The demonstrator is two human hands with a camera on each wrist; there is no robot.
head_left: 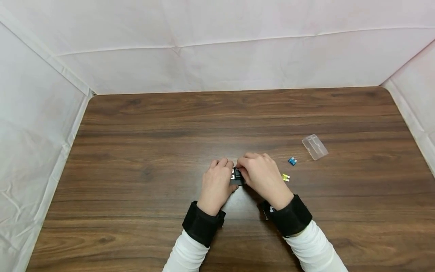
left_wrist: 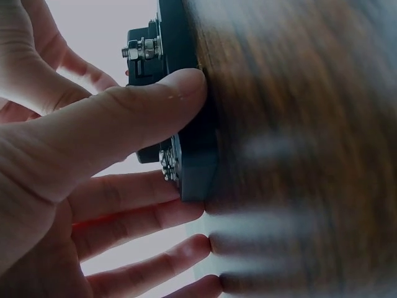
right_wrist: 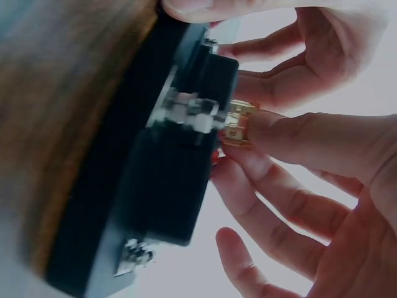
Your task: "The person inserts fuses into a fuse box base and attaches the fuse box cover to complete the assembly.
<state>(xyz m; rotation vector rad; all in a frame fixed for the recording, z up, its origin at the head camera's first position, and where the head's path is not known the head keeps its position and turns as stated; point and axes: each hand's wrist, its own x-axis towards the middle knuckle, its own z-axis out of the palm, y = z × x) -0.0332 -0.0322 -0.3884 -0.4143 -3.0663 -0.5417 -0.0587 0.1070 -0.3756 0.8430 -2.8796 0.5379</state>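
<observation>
A black fuse block [head_left: 237,182] with metal screw terminals lies on the table between both hands. My left hand [head_left: 216,182] grips the block by its edges, with the thumb [left_wrist: 167,93] along the near side and the other fingers round the far side. Between thumb and fingertips, my right hand [head_left: 261,174] pinches a small amber blade fuse [right_wrist: 238,121]. The fuse is right at the block's top face, beside a screw terminal [right_wrist: 197,115]. In the head view the right fingers hide that fuse.
Just right of the right hand lies a yellow blade fuse [head_left: 286,177], with a blue one [head_left: 292,161] a little farther back. A clear plastic cover [head_left: 315,146] lies beyond them to the right. White cloth walls [head_left: 217,68] border the wooden table [head_left: 142,132].
</observation>
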